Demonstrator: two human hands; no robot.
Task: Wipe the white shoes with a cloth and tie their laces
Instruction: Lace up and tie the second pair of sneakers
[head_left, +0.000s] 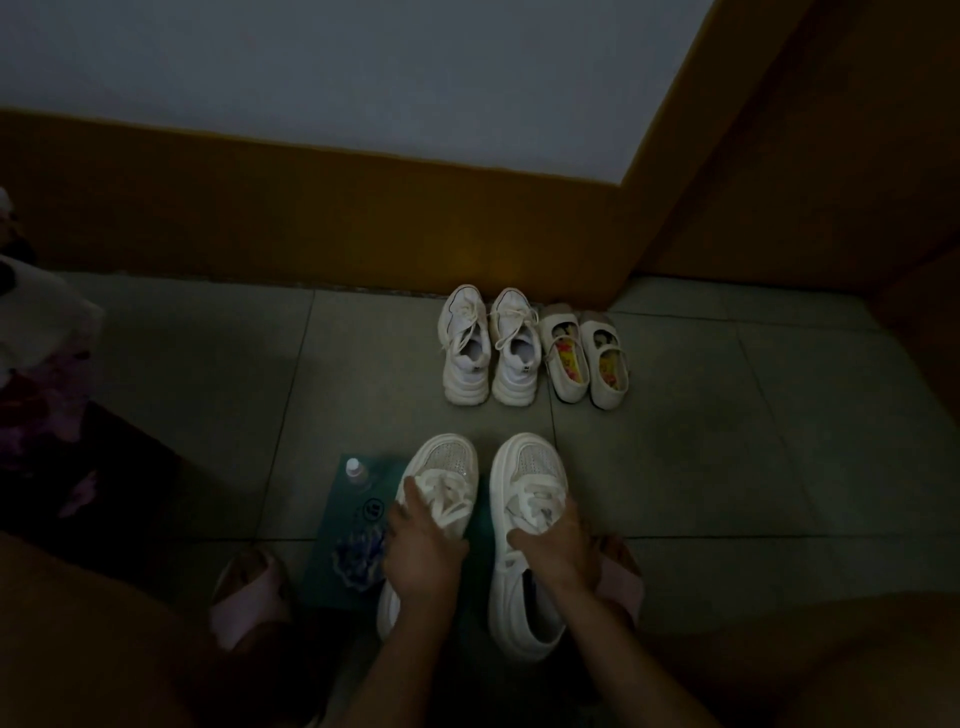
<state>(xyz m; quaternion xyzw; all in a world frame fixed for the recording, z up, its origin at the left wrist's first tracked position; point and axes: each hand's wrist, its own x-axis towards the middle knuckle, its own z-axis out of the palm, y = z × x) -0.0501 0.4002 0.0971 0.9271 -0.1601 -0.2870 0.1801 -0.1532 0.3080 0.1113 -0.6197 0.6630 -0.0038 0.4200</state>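
At 6 o'clock on the floor (208, 389) stand a left shoe (448, 461) and right shoe (519, 597), the left grip (423, 545) curled over the left shoe's laces, the right grip (551, 545) over the right shoe's, bottle (355, 470) and cloth (358, 561) at 8 o'clock.

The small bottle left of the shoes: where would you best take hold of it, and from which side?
The small bottle stands upright on the teal mat, with the left shoe close on its right. So probably grip round its body just under the cap, coming from above and the left, where there is room.
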